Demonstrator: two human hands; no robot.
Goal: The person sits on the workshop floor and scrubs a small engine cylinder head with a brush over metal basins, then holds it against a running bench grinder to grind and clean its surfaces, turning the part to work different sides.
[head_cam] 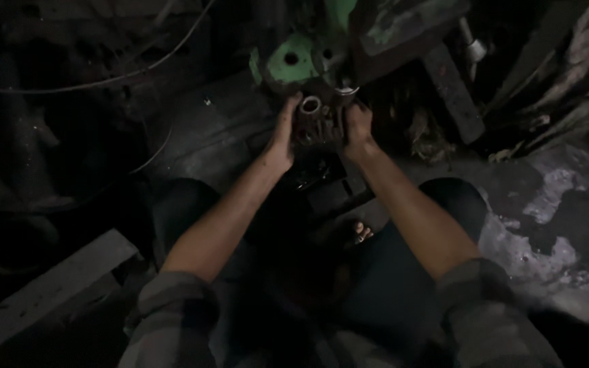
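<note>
A dark, greasy metal part (316,124) with a round bore at its top sits between my two hands, just below a green machine body (293,60). My left hand (283,136) clasps the part's left side, fingers reaching up along it. On the other side my right hand (358,131) grips the part, fingers curled over its edge. Both forearms stretch forward from my knees. The lower half of the part is lost in shadow.
A dark metal bar (452,88) slants down at the right of the machine. Wooden planks (56,283) lie at the lower left. Cables (103,78) run across the dim upper left. The stained concrete floor (553,204) shows at the right. My foot (363,232) rests below the part.
</note>
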